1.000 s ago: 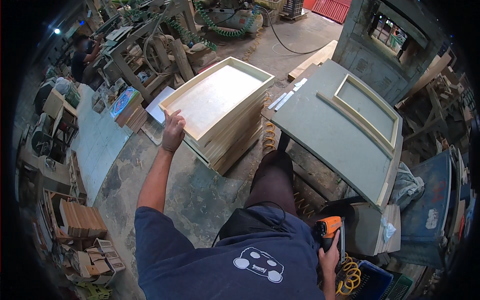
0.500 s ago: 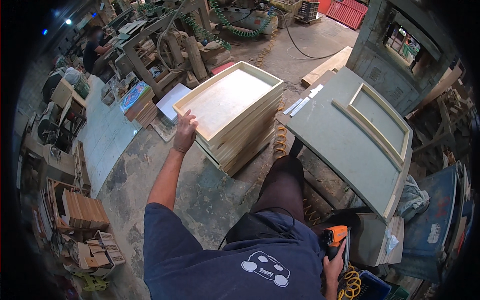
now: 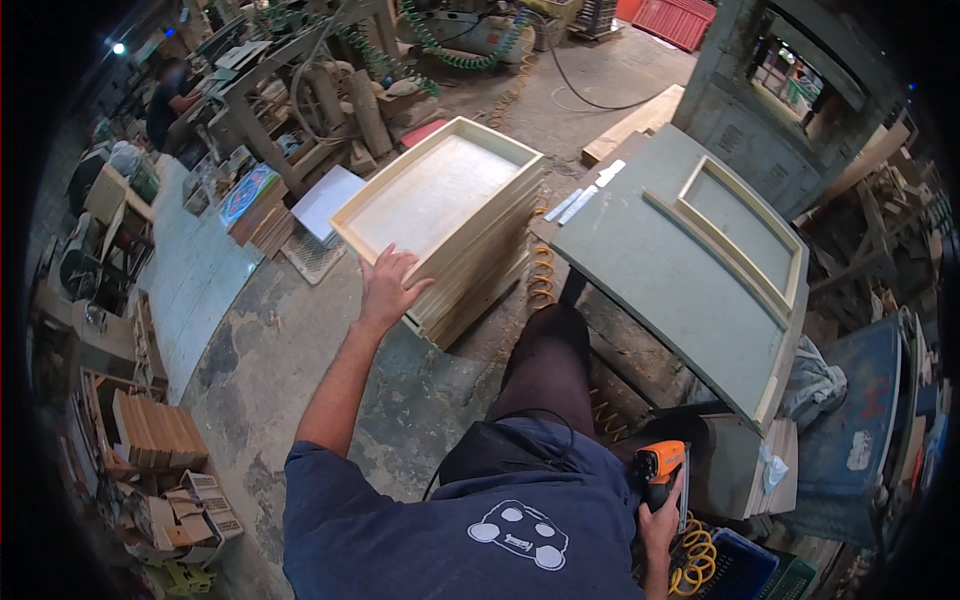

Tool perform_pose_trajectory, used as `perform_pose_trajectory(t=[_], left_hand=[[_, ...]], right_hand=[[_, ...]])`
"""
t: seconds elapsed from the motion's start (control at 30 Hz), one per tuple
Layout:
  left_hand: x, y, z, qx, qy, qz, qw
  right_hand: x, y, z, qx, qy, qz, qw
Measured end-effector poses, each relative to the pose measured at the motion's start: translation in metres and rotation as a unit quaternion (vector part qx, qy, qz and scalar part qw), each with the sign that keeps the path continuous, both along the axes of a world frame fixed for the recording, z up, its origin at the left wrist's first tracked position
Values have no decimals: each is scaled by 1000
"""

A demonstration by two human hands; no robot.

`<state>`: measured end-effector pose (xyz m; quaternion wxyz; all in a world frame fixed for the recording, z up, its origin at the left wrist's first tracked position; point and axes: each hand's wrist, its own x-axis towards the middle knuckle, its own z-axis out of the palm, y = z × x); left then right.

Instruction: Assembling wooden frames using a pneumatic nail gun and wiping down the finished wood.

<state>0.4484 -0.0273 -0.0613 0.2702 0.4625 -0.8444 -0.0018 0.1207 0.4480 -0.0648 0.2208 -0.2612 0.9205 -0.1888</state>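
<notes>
My left hand (image 3: 390, 287) rests at the near corner of the top wooden tray (image 3: 437, 205). Its fingers are spread over the rim, and the thumb lies along the outer side. This shallow tray has a pale floor and sits on a tall stack of similar trays (image 3: 478, 272). Low at my right side, my right hand (image 3: 660, 522) is wrapped around the handle of an orange and black air nail gun or stapler (image 3: 660, 462). Which of the two it is I cannot tell.
A tilted grey-green worktable (image 3: 660, 250) at right bears a wooden frame (image 3: 745, 230) and a loose strip. Behind my right hand hangs a yellow coiled hose (image 3: 695, 560). A person (image 3: 172, 105) sits far left. Wood pieces (image 3: 155, 430) are stacked at lower left.
My left hand has moved from the tray's left rim to its near corner, with the fingers now spread wider. The right hand still holds the orange tool low. The whole view has shifted slightly.
</notes>
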Motion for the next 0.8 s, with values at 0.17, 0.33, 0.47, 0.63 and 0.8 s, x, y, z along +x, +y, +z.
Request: perform_pose_trajectory(t=[0.17, 0.33, 0.47, 0.63, 0.8], left_hand=[[17, -11, -27, -23, 72, -58, 996], [60, -19, -41, -19, 34, -34, 999], [39, -22, -37, 13, -8, -54, 998], [27, -28, -41, 11, -56, -18, 998], [32, -25, -40, -4, -92, 38, 995]], right_hand=[[-8, 15, 11, -131, -30, -7, 991], [-49, 27, 21, -171, -48, -75, 981], [-89, 71, 61, -156, 10, -179, 972], [-189, 133, 105, -121, 102, -148, 976], [-298, 156, 108, -93, 85, -94, 988]])
